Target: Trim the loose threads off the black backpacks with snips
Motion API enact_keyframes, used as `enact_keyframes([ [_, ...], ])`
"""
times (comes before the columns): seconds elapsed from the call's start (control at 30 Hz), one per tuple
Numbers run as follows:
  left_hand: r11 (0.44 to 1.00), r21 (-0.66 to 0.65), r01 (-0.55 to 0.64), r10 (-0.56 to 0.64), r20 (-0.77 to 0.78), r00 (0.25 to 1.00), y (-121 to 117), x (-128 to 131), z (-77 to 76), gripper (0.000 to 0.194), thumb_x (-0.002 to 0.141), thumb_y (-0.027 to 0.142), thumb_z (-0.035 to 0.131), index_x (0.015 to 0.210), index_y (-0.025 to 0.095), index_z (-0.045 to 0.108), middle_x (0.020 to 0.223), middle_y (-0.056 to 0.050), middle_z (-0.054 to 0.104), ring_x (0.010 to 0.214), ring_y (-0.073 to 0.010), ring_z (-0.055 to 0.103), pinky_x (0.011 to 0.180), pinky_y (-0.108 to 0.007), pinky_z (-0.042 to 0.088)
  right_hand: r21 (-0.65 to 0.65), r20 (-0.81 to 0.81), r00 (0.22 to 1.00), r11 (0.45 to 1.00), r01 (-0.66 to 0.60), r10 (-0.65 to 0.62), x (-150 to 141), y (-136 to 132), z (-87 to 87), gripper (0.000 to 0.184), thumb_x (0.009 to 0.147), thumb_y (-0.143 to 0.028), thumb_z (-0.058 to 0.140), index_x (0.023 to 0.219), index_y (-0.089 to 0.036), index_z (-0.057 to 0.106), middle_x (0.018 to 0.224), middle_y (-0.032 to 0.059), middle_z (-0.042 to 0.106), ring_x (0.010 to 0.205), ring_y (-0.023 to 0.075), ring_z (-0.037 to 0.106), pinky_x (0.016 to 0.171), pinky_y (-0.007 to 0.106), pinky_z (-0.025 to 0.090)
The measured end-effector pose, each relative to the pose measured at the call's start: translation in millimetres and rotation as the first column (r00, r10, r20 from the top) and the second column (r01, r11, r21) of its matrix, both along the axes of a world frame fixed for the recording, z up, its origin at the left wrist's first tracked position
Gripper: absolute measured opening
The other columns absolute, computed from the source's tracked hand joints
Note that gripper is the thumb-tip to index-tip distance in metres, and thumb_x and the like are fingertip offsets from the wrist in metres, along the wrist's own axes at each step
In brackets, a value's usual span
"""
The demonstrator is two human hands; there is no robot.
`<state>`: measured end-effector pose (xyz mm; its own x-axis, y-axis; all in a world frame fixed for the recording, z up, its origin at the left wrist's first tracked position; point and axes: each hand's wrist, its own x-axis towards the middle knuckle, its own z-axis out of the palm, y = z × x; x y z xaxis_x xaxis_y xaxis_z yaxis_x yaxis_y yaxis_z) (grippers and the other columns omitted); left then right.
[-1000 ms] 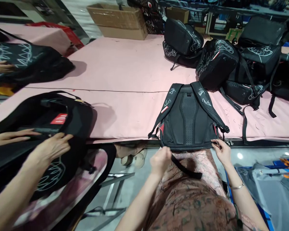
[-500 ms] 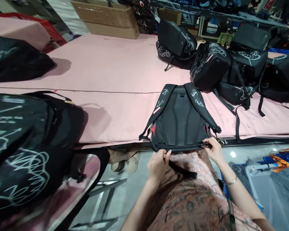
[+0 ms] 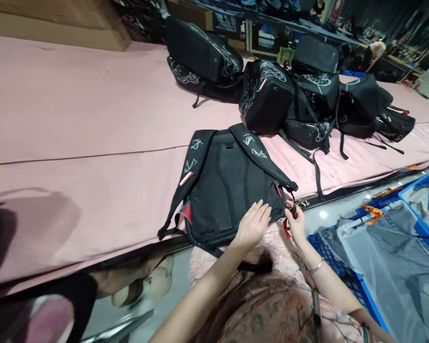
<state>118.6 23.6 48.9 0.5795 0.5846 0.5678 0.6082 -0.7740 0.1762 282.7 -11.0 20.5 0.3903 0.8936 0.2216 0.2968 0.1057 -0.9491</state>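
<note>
A black backpack [image 3: 232, 190] lies at the pink table's front edge, its padded back panel and white-marked shoulder straps facing up. My left hand [image 3: 252, 226] rests flat on the lower part of that panel, fingers stretched out. At the bag's right lower side, my right hand [image 3: 296, 221] is closed around a small dark tool, which looks like thread snips [image 3: 294, 207]. Just below its fingertips shows a bit of red material [image 3: 286, 229]. A loose black webbing strap [image 3: 255, 267] hangs from the bag's bottom over my patterned clothing.
Several black backpacks [image 3: 268, 100] with white scribbled prints are heaped on the pink table [image 3: 128, 190] to the right and behind. A cardboard box [image 3: 57, 24] stands at the back left. Blue crates [image 3: 372, 305] with grey lining sit low at my right. Another person's shoes [image 3: 160, 281] show below the table.
My view has swung right. My left hand has left the bottom edge and now lies flat on the panel. The bag has turned a little, and my right hand is at its side.
</note>
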Motion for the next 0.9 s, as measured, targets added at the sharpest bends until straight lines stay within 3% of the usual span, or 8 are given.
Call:
enact_keyframes([
  [0.13,0.998,0.037,0.056,-0.057,0.028,0.998,7,13,-5.0,0.027,0.081,0.014,0.047,0.103,0.005,0.059,0.105,-0.016,0.062,0.107,-0.0270,0.053,0.095,-0.043,0.041,-0.081,-0.175,0.985,0.996,-0.027,0.012,2,-7,-12.2,0.039,0.078,-0.030,0.056,0.113,-0.015,0.057,0.119,0.0103,0.055,0.111,0.0202,0.050,0.099,0.038,0.035],
  [0.27,0.997,0.033,0.072,-0.075,0.090,0.993,9,17,-9.4,0.022,0.080,0.011,0.048,0.096,0.008,0.062,0.095,-0.011,0.066,0.096,-0.0226,0.060,0.092,-0.039,0.045,-0.104,-0.235,0.972,0.995,-0.001,-0.023,-1,-8,-12.1,0.039,0.071,-0.029,0.062,0.106,-0.014,0.061,0.114,0.0098,0.058,0.106,0.0215,0.053,0.098,0.038,0.036],
  [0.4,0.999,-0.030,0.010,-0.005,0.180,0.984,8,16,-10.8,0.020,0.080,0.012,0.047,0.093,0.009,0.062,0.090,-0.009,0.068,0.088,-0.0186,0.063,0.090,-0.035,0.047,-0.110,-0.267,0.960,0.992,0.059,-0.087,-10,-5,-7.1,0.037,0.067,-0.028,0.064,0.101,-0.012,0.062,0.104,0.0100,0.063,0.098,0.0220,0.057,0.092,0.038,0.042],
  [0.6,0.980,-0.164,-0.110,0.150,0.253,0.956,4,13,-8.4,0.021,0.082,0.017,0.046,0.090,0.013,0.065,0.088,-0.007,0.068,0.090,-0.0202,0.063,0.080,-0.033,0.052,-0.115,-0.319,0.940,0.989,0.091,-0.124,-22,-3,-3.1,0.038,0.065,-0.029,0.064,0.100,-0.013,0.061,0.099,0.0089,0.064,0.093,0.0215,0.058,0.087,0.036,0.045],
  [0.9,0.968,-0.221,-0.116,0.179,0.292,0.939,-2,7,-10.1,0.019,0.081,0.018,0.050,0.090,0.013,0.066,0.089,-0.006,0.068,0.093,-0.0201,0.062,0.081,-0.033,0.052,-0.140,-0.443,0.892,0.990,0.034,-0.093,-25,-10,0.1,0.040,0.062,-0.026,0.065,0.101,-0.015,0.059,0.099,0.0064,0.062,0.091,0.0191,0.058,0.085,0.033,0.046],
])
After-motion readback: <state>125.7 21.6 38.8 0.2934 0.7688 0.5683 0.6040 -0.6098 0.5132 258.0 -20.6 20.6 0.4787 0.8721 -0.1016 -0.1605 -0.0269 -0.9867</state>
